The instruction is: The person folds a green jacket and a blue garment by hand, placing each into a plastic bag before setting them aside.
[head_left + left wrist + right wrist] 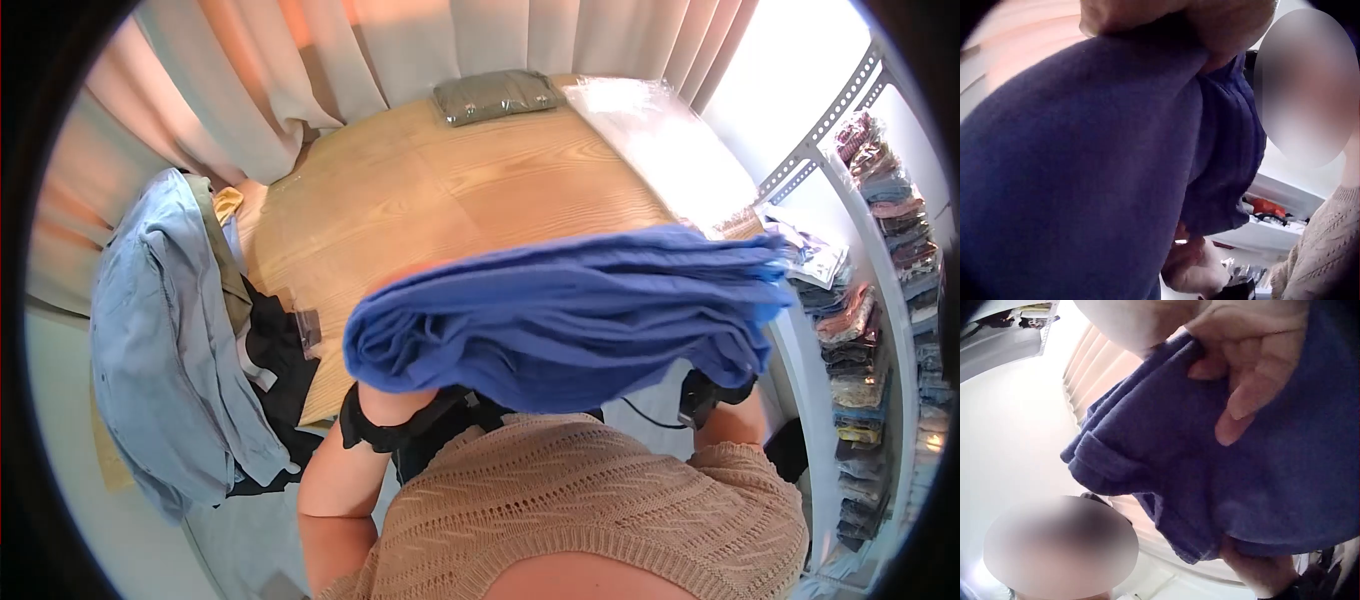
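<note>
Pale curtains (450,40) hang behind the wooden surface (420,190); above its near edge, the left hand (1179,22) and right hand (1250,369) grip folded blue cloth (560,320) (an olive packet (497,96) lies near the surface's far edge).

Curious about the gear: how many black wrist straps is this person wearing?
2: one left wrist strap and one right wrist strap. The blue garment may hide parts of both, but both are visible.
</note>
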{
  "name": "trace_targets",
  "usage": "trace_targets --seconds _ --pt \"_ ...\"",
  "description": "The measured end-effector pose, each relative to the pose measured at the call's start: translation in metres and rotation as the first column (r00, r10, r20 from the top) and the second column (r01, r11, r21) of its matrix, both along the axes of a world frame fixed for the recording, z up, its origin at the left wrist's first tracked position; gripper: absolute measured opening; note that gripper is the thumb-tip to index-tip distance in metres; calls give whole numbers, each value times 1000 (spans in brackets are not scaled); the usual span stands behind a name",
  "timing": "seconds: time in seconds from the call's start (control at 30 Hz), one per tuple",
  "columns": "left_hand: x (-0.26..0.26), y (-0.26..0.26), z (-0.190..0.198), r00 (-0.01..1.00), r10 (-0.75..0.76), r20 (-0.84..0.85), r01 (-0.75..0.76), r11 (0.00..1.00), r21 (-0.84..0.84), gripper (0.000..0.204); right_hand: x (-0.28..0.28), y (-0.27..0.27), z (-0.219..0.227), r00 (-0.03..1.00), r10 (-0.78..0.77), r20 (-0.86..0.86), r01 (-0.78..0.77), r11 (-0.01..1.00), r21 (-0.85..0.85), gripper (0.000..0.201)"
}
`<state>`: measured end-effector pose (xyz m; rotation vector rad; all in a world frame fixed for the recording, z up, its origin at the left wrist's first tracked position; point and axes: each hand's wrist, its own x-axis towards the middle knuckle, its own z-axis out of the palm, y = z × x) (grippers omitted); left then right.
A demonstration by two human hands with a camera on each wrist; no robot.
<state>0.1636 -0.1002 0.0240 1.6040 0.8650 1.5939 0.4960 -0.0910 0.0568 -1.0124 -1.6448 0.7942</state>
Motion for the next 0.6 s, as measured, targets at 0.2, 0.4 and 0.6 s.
trace_targets --seconds 0.2,0.4,0.6 --pt "-3 8 46 963 139 -233 -89 973 215 40 -15 5 -48 836 -27 -548 -89 979 -185 39" --pt "3 16 49 955 191 -226 -164 978 132 32 -43 8 -62 884 45 -466 54 979 197 83" --pt "17 4 56 997 2 -79 -3 1000 -10 37 1 41 -47 962 189 -196 -106 924 368 52"
